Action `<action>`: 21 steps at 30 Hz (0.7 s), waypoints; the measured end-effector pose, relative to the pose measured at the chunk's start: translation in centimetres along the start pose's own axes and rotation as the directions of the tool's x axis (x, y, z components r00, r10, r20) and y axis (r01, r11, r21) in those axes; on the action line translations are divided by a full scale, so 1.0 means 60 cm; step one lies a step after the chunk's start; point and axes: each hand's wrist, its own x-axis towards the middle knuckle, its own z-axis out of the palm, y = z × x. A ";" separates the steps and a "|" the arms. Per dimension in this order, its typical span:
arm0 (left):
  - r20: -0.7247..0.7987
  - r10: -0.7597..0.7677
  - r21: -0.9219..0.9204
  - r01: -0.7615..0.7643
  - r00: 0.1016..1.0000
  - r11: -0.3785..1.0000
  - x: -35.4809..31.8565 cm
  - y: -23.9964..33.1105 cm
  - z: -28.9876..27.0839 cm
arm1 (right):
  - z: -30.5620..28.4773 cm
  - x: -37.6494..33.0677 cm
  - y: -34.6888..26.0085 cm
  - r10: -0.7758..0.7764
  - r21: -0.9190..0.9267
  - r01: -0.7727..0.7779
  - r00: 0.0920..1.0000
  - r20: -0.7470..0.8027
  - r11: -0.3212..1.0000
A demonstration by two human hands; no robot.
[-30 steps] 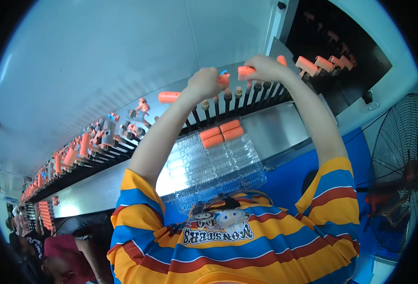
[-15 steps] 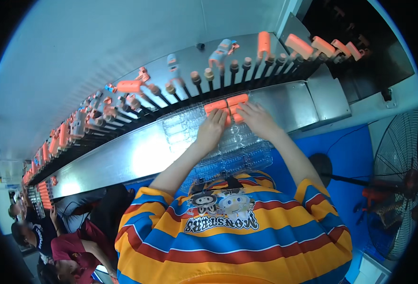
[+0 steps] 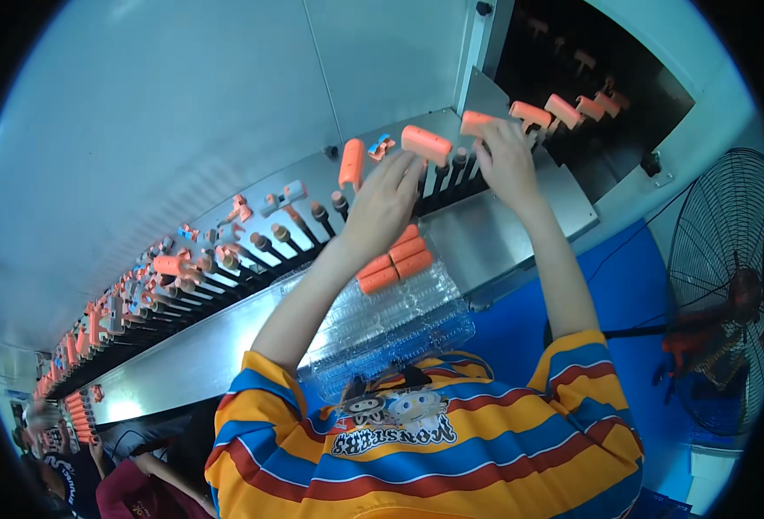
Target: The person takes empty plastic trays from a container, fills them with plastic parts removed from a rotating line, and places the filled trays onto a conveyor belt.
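Note:
Over the row of upright posts, my left hand (image 3: 383, 203) reaches up with its fingers together at the lower left end of an orange curved plastic shell (image 3: 427, 144). Its fingertips are partly hidden by the shell. My right hand (image 3: 510, 164) grips another orange shell (image 3: 477, 123) farther right, fingers over its end and thumb below. Between my forearms, several orange shells (image 3: 396, 265) lie side by side in a clear plastic tray (image 3: 438, 290) on the metal ledge.
Posts carrying orange and grey parts (image 3: 174, 264) curve away to the left. More shells (image 3: 563, 110) stand by a dark opening at right. A caged fan (image 3: 728, 285) is on the right. Co-workers (image 3: 140, 484) sit at the lower left.
Both hands have left the shells in the tray and moved up to the posts, the right one farther right. The shells on the posts have shifted in view.

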 end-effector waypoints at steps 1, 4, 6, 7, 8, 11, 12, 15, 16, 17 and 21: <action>-0.012 0.075 0.107 -0.073 0.997 0.992 0.034 -0.015 0.004 | 0.002 0.024 0.023 0.030 -0.004 -0.030 0.999 -0.017 1.000; 0.265 0.159 0.151 -0.204 0.951 0.967 0.114 -0.059 0.024 | 0.021 0.080 0.082 0.105 0.002 -0.110 0.957 0.269 0.994; 0.542 -0.029 0.114 -0.039 0.840 0.993 0.160 -0.068 0.030 | 0.023 0.114 0.098 0.181 0.010 -0.214 0.849 0.496 0.977; 0.774 -0.174 0.113 0.138 0.609 0.984 0.178 -0.069 0.033 | 0.028 0.122 0.107 0.208 0.088 -0.355 0.712 0.671 0.931; 0.822 -0.254 0.044 0.388 0.510 0.920 0.188 -0.068 0.036 | 0.035 0.128 0.113 0.191 0.129 -0.499 0.539 0.821 0.857; 0.692 -0.361 0.249 0.262 0.625 0.932 0.165 -0.051 0.036 | 0.031 0.110 0.080 0.049 0.097 -0.161 0.717 0.695 0.982; 0.584 -0.329 0.252 0.219 0.742 0.942 0.140 -0.058 0.046 | 0.042 0.094 0.087 -0.083 0.046 0.069 0.804 0.589 0.997; 0.466 -0.321 0.305 0.190 0.825 0.933 0.138 -0.031 0.038 | 0.018 0.086 0.095 -0.293 0.097 0.278 0.862 0.413 0.956; 0.436 -0.330 0.329 0.194 0.837 0.924 0.141 -0.023 0.034 | 0.003 0.088 0.093 -0.361 0.089 0.352 0.877 0.317 0.932; 0.400 -0.344 0.357 0.201 0.849 0.912 0.142 -0.019 0.034 | -0.008 0.092 0.093 -0.433 0.075 0.427 0.876 0.215 0.901; 0.107 -0.216 0.285 0.178 0.971 0.942 0.102 0.038 0.041 | -0.047 0.006 0.097 -0.479 0.337 0.402 0.858 0.185 0.851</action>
